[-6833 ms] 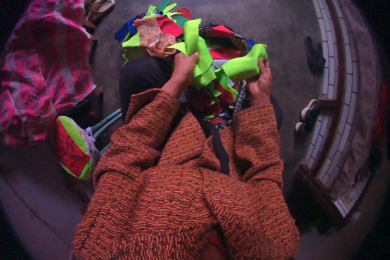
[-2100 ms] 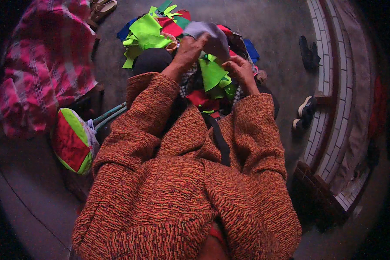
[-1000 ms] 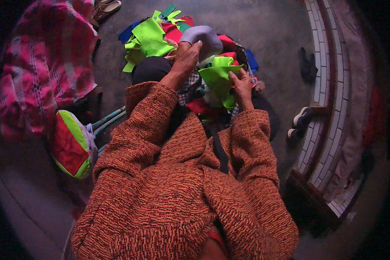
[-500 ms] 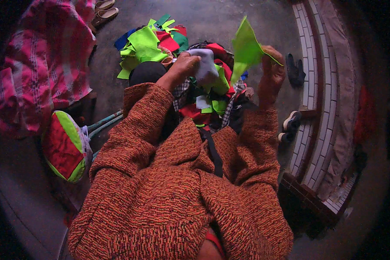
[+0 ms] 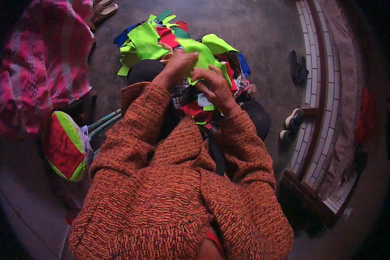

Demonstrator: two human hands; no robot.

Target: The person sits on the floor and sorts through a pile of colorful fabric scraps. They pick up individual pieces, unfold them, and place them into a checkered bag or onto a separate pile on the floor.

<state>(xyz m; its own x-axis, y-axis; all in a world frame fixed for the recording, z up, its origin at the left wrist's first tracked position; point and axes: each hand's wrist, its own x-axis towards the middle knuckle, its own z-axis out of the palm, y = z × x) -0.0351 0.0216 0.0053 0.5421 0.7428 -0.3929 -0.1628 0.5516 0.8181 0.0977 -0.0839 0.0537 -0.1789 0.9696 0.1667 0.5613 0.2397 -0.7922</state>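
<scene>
No packages, no labels, no signs, no screens in view

hands: left hand (image 5: 179, 65) and right hand (image 5: 213, 84) side by side, both on one cloth piece (image 5: 202, 55) held above the lap
scrap heap (image 5: 149, 41): on the floor ahead of the hands, spreading to their left and behind the held piece
ball (image 5: 66, 145): on the floor to the person's left, beside the left elbow
plaid cloth (image 5: 37, 65): far left, beyond the ball
sandals (image 5: 102, 8): at the top, between plaid cloth and scrap heap
brick step (image 5: 320, 108): curving along the right
shoes (image 5: 291, 125): on the floor against the step, right of the right elbow
dark pair (image 5: 298, 67): further ahead, just beside the same step
</scene>
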